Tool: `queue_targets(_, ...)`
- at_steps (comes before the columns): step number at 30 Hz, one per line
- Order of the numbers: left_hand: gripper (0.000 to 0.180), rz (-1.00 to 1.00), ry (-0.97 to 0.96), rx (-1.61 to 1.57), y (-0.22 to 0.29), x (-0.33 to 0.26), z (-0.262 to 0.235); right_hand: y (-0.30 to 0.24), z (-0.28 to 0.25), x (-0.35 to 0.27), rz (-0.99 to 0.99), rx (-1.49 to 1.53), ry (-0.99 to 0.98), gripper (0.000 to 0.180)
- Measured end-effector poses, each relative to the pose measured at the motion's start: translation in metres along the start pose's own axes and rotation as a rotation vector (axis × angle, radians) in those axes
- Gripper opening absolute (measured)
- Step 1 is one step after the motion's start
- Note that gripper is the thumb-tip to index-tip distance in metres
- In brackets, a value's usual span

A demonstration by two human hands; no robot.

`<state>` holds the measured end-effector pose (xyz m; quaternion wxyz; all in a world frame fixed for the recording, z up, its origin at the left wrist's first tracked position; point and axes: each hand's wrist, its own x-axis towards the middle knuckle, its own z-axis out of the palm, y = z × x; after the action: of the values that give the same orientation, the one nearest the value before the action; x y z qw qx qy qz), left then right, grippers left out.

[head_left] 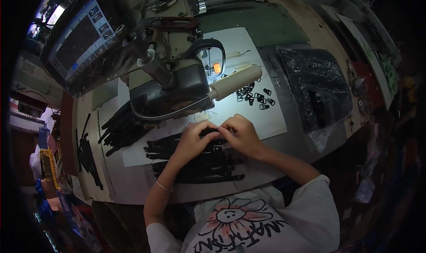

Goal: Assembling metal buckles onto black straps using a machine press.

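Note:
My left hand (pixel 194 138) and my right hand (pixel 242 135) meet fingertip to fingertip over the worktable, just in front of a sewing machine (pixel 171 91). Both are closed in a pinch on a dark piece, which looks like the end of a black strap (pixel 207 131); the fingers cover most of it. Beneath and nearer to me lies a row of black straps (pixel 204 175), side by side across the table edge. Small black buckles (pixel 252 95) are scattered on the white sheet (pixel 266 120) beyond my right hand.
A lit screen (pixel 82 35) stands at the upper left. The machine's pale cylindrical part (pixel 237 81) juts toward the buckles. More black straps lie in a bundle (pixel 120 131) and a loose pile (pixel 88 164) on the left. A clear plastic bag (pixel 315 84) with dark contents lies right.

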<state>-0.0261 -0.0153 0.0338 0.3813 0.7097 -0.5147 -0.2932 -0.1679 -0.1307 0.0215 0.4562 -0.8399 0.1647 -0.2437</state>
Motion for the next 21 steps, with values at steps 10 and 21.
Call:
queue_targets(10, 0.014, 0.004, 0.093, 0.043, -0.008, 0.007, 0.011, 0.056, -0.079, 0.063, -0.312, -0.497, -0.14, 0.022)
queue_targets(21, 0.012, 0.091, 0.334, 0.194, -0.015, -0.002, 0.016, 0.052, -0.08, 0.087, -0.051, -0.466, -0.534, 0.01)
